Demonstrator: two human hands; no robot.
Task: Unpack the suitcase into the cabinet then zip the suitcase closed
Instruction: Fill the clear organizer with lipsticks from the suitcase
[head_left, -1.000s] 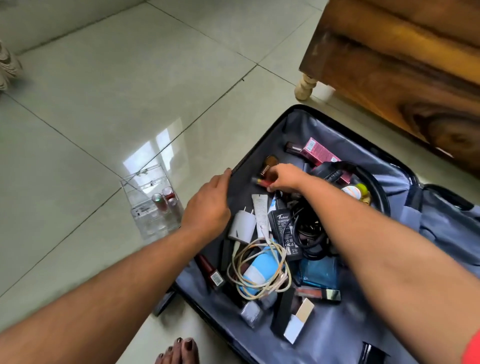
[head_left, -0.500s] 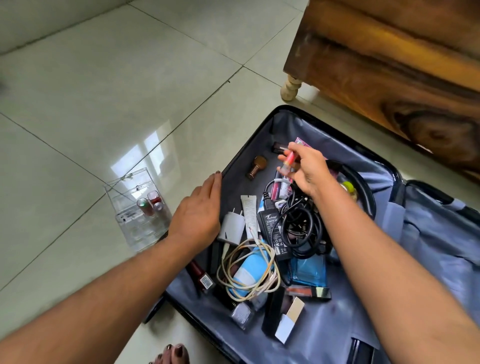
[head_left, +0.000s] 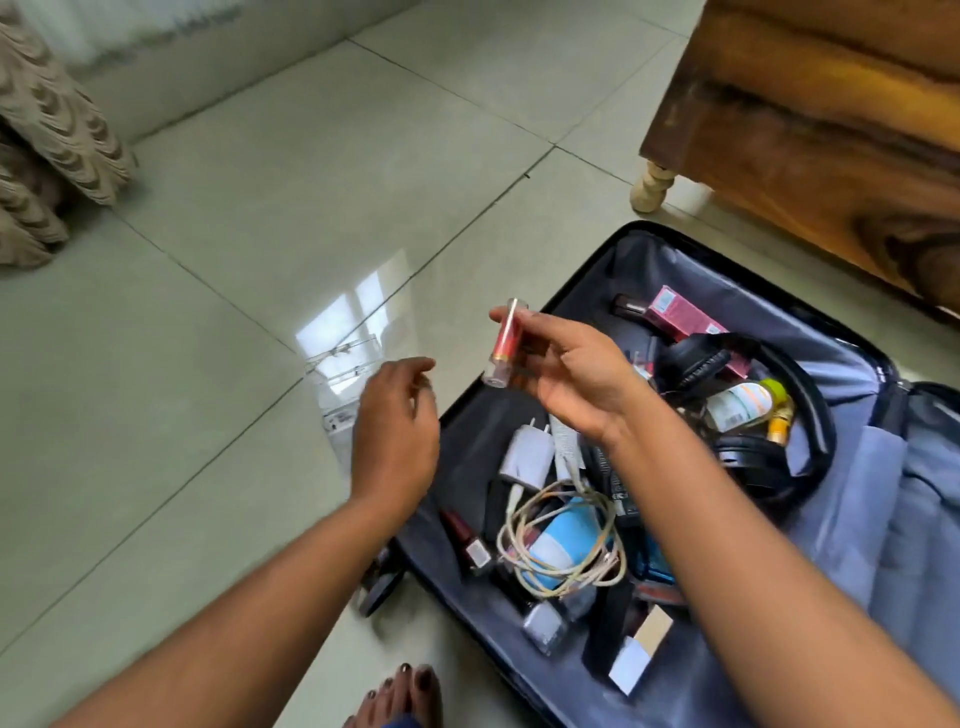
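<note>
The open suitcase (head_left: 831, 332) lies on the floor with its grey lining showing. My right hand (head_left: 571, 374) pinches a small red lip-gloss tube (head_left: 504, 343) and holds it in the air over the suitcase's left edge. My left hand (head_left: 395, 431) hovers just left of that edge, fingers loosely curled, holding nothing. It partly hides a clear acrylic organiser (head_left: 343, 379) standing on the floor. Inside the suitcase lie a white charger plug (head_left: 527, 457), a coiled cable (head_left: 561, 540) over a blue bottle (head_left: 563, 545), black headphones (head_left: 769, 415), a pink box (head_left: 685, 317) and several small cosmetics.
A wooden cabinet (head_left: 810, 130) on a turned cream leg (head_left: 649, 187) stands behind the suitcase at upper right. A patterned fabric piece (head_left: 47, 150) sits at far left. Pale floor tiles (head_left: 208, 291) spread to the left. My toes (head_left: 400, 696) show at the bottom edge.
My right hand lifted the red tube out of the suitcase and carried it left. My left hand came off the suitcase rim and rose above the organiser.
</note>
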